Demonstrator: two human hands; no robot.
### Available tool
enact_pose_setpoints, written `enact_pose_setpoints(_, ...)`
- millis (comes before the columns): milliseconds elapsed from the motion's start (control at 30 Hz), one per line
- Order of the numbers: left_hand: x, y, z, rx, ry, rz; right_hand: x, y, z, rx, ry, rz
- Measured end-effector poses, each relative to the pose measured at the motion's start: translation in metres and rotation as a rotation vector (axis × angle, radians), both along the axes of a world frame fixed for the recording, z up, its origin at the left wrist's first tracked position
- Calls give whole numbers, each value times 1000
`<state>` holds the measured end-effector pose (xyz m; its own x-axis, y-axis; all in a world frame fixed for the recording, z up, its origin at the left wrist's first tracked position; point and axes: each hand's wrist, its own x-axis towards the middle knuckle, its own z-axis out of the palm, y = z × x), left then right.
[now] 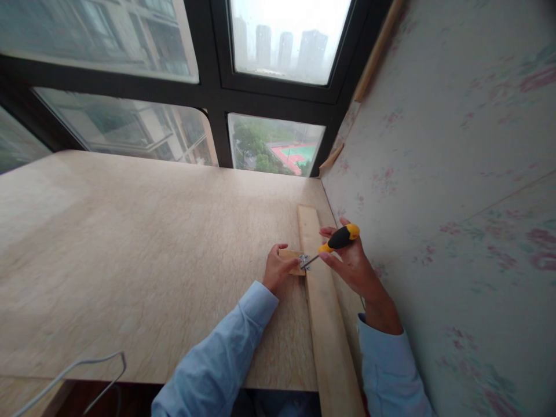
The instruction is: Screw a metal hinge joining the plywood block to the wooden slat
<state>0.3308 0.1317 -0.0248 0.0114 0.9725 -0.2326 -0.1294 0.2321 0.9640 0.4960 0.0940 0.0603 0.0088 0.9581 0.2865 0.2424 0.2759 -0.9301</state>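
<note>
My right hand (pixel 354 263) grips a screwdriver (pixel 339 238) with a yellow and black handle, its metal tip pointing down-left onto a small metal hinge (pixel 304 260). The hinge sits where a small wooden block (pixel 293 259) meets a long wooden plank (pixel 324 307). My left hand (pixel 278 271) is closed over the small block, pressing it against the plank's left edge. The plank lies along the right side of a beige marble-patterned table (pixel 143 255). Both arms wear light blue sleeves.
A floral wallpapered wall (pixel 456 191) rises close on the right of the plank. Dark-framed windows (pixel 217 98) stand behind the table's far edge. A white wire hanger (pixel 82 370) lies at the table's near left corner.
</note>
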Motion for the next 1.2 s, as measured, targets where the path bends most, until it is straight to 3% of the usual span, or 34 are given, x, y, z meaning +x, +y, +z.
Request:
enact_pose_setpoints(100, 0, 0, 0, 6, 14, 1, 0, -2, 4, -59, 27, 51)
enact_pose_setpoints(267, 0, -1, 2, -8, 20, -4, -4, 0, 6, 9, -269, -316)
enact_pose_setpoints(333, 0, 0, 1, -15, 8, 5, -5, -1, 3, 44, -238, -250)
enact_pose_setpoints(500, 1, 1, -3, -11, -46, 11, -4, -11, 4, -4, 26, 123)
enact_pose_setpoints(600, 0, 1, -1, -22, -51, 4, -6, -15, 9, -65, 53, 178)
enact_pose_setpoints(667, 0, 1, 1, -37, -47, 0, -9, -12, 10, -72, -22, 35)
enact_pose_setpoints(767, 1, 1, 2, -45, -40, 7, -12, -4, 6, -23, -182, -296)
enact_pose_setpoints(833, 1, 2, 1, -46, -46, 12, -11, 0, 1, 6, -176, -366)
enact_pose_setpoints(1067, 2, 4, -3, -39, -78, 15, -1, -1, -2, 1, 144, 6)
enact_pose_setpoints(1133, 2, 3, -1, -41, -77, 20, 1, -2, -1, -32, 158, 14)
enact_pose_setpoints(1200, 2, 3, -1, -45, -77, 17, 3, -2, -3, -31, 108, -85)
